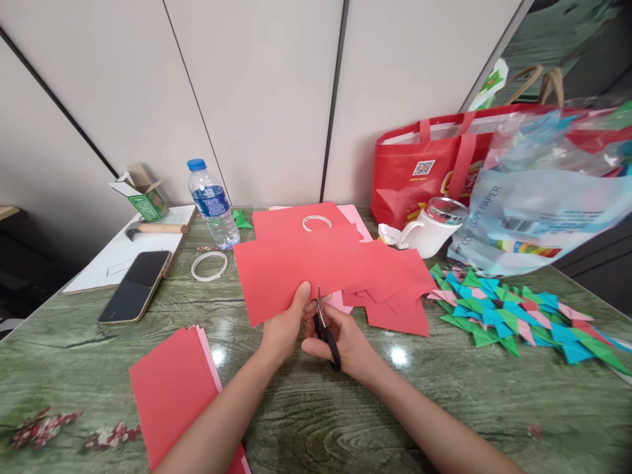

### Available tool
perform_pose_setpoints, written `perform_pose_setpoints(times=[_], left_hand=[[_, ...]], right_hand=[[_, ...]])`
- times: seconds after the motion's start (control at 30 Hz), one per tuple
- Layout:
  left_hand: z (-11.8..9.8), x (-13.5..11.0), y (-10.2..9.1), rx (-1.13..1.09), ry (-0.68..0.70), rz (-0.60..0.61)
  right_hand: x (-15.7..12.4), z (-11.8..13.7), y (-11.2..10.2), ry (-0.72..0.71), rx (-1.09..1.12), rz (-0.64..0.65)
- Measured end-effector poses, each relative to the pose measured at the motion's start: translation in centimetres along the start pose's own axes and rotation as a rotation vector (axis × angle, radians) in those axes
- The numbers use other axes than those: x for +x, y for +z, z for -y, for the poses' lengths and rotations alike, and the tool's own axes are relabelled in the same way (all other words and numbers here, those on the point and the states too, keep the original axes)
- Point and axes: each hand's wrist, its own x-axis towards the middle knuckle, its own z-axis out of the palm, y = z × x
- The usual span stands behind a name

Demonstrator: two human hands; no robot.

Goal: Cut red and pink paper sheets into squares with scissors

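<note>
My left hand (284, 326) pinches the near edge of a large red paper sheet (291, 270), holding it up over the green table (345, 408). My right hand (340, 339) grips black-handled scissors (326, 326), their blades at the sheet's lower edge just right of my left thumb. More red sheets and cut pieces (395, 296) lie beneath and to the right, with pink paper (358, 220) under them. A stack of red and pink sheets (172, 388) rests near my left forearm.
A phone (135, 284), tape rings (209, 265), a water bottle (212, 204), a hammer (155, 228) and a small box (143, 191) sit at the left. A white mug (432, 227), red bag (434, 168), plastic paper bag (543, 204) and folded coloured paper pieces (513, 313) fill the right.
</note>
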Motion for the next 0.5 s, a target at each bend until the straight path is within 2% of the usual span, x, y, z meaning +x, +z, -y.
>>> perform_pose_setpoints(times=[0.17,0.5], left_hand=[[0.06,0.02,-0.16,0.04,-0.013,0.042],[0.05,-0.01,-0.12,0.018,0.012,0.011]], right_hand=[[0.04,0.04,0.09,-0.006,-0.017,-0.025],[0.05,0.27,0.11,0.001,-0.013,-0.023]])
